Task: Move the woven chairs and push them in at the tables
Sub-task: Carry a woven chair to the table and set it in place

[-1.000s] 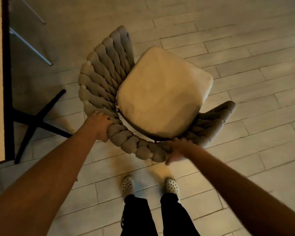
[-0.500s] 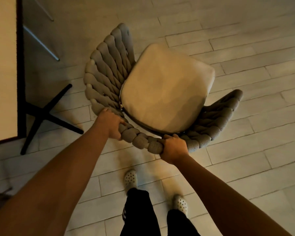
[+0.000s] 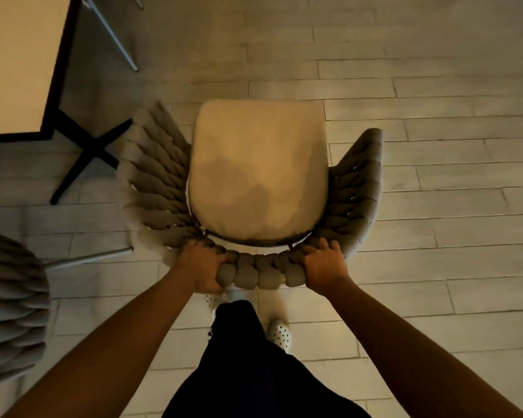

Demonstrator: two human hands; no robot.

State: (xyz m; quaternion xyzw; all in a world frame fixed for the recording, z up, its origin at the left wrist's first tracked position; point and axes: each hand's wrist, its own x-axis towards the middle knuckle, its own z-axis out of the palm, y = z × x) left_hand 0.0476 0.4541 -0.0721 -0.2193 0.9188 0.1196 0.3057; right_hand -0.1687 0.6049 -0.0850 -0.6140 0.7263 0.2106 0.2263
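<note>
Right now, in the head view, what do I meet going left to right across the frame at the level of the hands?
Second woven chair at the left edge → its metal leg → left hand → braided back rim of the held woven chair → right hand → bare plank floor.
</note>
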